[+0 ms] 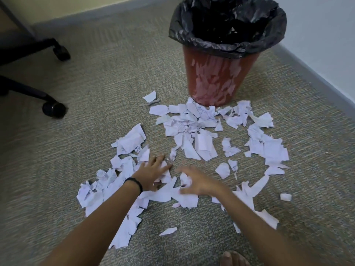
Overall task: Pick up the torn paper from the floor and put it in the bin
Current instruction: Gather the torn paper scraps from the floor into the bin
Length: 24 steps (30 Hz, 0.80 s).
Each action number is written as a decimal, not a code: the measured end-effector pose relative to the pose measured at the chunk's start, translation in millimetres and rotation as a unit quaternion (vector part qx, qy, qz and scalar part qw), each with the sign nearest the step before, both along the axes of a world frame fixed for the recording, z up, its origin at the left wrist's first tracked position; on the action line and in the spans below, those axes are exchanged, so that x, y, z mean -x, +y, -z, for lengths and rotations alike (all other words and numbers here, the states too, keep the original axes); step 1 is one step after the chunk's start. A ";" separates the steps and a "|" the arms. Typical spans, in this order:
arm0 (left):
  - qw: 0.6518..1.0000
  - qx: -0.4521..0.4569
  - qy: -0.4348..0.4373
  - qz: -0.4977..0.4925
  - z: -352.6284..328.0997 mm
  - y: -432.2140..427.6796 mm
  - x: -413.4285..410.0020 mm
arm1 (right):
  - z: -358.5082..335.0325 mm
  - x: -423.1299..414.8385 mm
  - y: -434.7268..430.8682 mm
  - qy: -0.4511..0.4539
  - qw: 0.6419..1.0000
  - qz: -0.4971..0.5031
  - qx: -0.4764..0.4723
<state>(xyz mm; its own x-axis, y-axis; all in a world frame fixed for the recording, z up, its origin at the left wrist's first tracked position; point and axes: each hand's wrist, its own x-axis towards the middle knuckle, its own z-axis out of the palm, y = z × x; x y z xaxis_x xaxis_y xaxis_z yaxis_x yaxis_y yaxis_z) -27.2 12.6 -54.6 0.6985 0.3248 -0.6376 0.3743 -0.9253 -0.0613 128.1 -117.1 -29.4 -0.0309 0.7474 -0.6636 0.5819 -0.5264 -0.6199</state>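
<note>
Several pieces of torn white paper (192,131) lie scattered over the carpet in front of a red bin (217,77) lined with a black bag. My left hand (151,172), with a black band on the wrist, rests flat with spread fingers on scraps near the middle of the pile. My right hand (199,181) hovers just to its right over more scraps, fingers curled and apart, slightly blurred. Neither hand holds any paper.
A black office chair base with castors (53,109) stands at the left. Walls with grey skirting run along the back and right. My bare toes (233,259) show at the bottom edge. Carpet (96,93) lies between chair and paper.
</note>
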 end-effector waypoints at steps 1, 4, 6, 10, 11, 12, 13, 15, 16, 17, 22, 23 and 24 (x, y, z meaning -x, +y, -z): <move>1.000 -0.002 0.003 0.015 0.0 1.1 2.4 | 9.8 15.5 -2.7 -0.055 0.997 -0.060 0.003; 0.999 0.022 -0.005 0.034 -1.0 6.8 10.9 | 21.7 45.6 -9.8 -0.197 0.969 -0.148 -0.005; 0.998 0.029 -0.025 0.044 -2.4 12.6 18.2 | 22.7 52.2 -14.5 -0.256 0.951 -0.167 -0.040; 0.996 -0.008 -0.013 0.088 -12.6 25.3 36.3 | 21.5 51.4 -19.1 -0.295 0.922 -0.230 -0.098; 0.995 -0.020 0.007 0.095 -14.8 27.0 41.8 | 21.2 52.6 -19.0 -0.291 0.919 -0.244 -0.107; 0.994 -0.029 0.026 0.100 -15.9 27.7 47.1 | 20.2 54.1 -18.0 -0.289 0.917 -0.252 -0.111; 0.993 -0.035 0.038 0.102 -16.4 27.2 50.6 | 19.7 55.0 -16.9 -0.288 0.916 -0.256 -0.112; 0.992 -0.036 0.045 0.110 -16.1 25.5 53.9 | 16.1 57.2 -14.2 -0.287 0.919 -0.247 -0.106; 0.992 -0.034 0.037 0.115 -15.9 24.4 52.9 | 14.1 58.1 -13.1 -0.289 0.921 -0.238 -0.105; 0.992 -0.030 0.020 0.121 -15.7 22.8 51.1 | 12.4 59.0 -12.0 -0.292 0.922 -0.232 -0.104; 0.991 -0.002 -0.033 0.133 -26.7 0.7 27.8 | 11.3 58.1 -10.7 -0.296 0.920 -0.232 -0.108; 0.990 0.000 -0.037 0.136 -27.1 -2.1 21.9 | 12.9 57.1 -11.3 -0.295 0.920 -0.231 -0.113; 0.990 0.002 -0.040 0.138 -25.2 -2.8 17.4 | 14.7 56.2 -11.7 -0.293 0.920 -0.233 -0.116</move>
